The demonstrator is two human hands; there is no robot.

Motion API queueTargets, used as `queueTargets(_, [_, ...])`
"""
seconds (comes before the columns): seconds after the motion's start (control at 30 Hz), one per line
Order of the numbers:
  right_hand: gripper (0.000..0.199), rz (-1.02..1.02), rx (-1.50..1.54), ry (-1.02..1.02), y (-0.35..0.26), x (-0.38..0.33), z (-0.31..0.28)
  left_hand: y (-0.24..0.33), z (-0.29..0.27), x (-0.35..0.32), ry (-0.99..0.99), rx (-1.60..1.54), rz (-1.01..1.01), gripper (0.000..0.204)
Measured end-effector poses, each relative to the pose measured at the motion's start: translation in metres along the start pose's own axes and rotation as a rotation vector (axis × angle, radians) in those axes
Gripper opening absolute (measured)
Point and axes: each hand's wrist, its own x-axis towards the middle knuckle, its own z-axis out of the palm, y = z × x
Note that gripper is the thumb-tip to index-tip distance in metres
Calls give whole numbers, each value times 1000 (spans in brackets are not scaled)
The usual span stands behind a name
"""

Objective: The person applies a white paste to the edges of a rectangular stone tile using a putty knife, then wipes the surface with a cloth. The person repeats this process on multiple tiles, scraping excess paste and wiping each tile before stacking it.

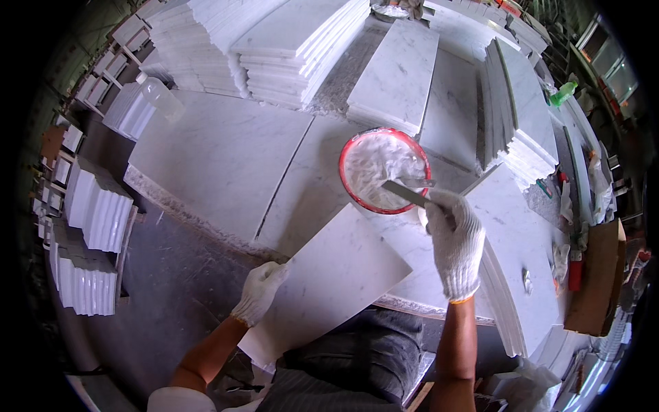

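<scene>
My left hand (262, 293), in a white knit glove, grips the left edge of a pale grey-veined marble tile (329, 278). The tile is tilted in front of my lap, its far corner near the bucket. My right hand (454, 240), gloved the same way, is closed around a flat metal putty knife (405, 193). The blade points left, over the rim of a red-rimmed bucket (342, 180). White paste (379, 161) with a rough, stirred surface fills the bucket. A second flat blade (417, 183) shows at the bucket's right side; its other end is hidden.
Stacks of marble tiles (302, 55) stand at the back, with another stack (525, 123) at the right. A plastic bottle (156, 93) is at the far left of the marble-topped table (220, 151). A cardboard box (596, 278) sits at the right. More tiles (99, 206) lie beyond the left edge.
</scene>
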Motion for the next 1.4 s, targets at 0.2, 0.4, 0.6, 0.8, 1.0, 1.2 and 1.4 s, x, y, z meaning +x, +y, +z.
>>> queueTargets(0.2, [17,115,116,87,22,-28,32,8,2,-3,27,0,-43,31])
queueTargets(0.4, [14,12,75,108,33,-24,46,2,-1,-3,36,-15,-10,32])
queueTargets(0.6, [15,111,124,84,29,-27,57,-4,-3,-1,46,30,-19,31])
queueTargets(0.8, [14,232,321,76,30,-29,59,-1,-2,-3,62,20,-34,31])
queueTargets(1.0, [10,403,588,136,33,-31,49,17,-9,0,20,85,-49,33])
queueTargets(1.2, [12,525,617,101,23,-32,29,38,-8,10,-13,98,-50,36])
queueTargets(1.4, [16,525,558,91,31,-40,25,49,-3,17,-32,83,-27,38])
